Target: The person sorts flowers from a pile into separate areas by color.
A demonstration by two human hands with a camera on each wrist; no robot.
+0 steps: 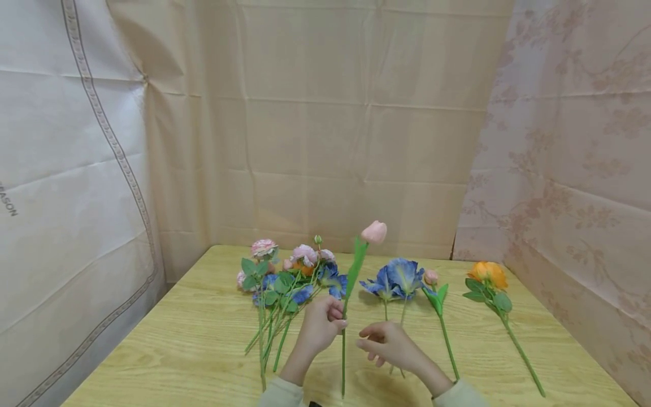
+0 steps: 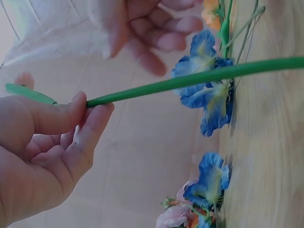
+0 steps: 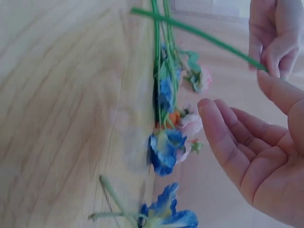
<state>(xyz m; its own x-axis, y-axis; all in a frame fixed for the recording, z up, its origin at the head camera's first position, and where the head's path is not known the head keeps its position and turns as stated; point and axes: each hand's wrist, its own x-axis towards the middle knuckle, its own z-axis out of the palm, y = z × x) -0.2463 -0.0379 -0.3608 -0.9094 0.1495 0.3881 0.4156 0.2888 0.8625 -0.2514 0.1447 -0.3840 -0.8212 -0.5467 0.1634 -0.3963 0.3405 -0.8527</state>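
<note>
A pink tulip (image 1: 374, 232) with a green leaf and long green stem stands nearly upright above the table. My left hand (image 1: 321, 325) pinches its stem (image 2: 156, 88) between thumb and fingertips. To the right of the stem, my right hand (image 1: 390, 346) is apart from it, thumb and fingers spread in a loose curve with nothing between them. In the right wrist view the right hand (image 3: 256, 147) shows a gap between thumb and forefinger. Behind the right hand lie two blue flowers (image 1: 404, 277).
A pile of mixed flowers (image 1: 280, 282), pink, blue and orange, lies on the left of the wooden table (image 1: 193, 339). Right of the hands lie another pink tulip (image 1: 431, 277) and an orange flower (image 1: 488, 274). Cloth (image 1: 330, 141) hangs behind and at both sides.
</note>
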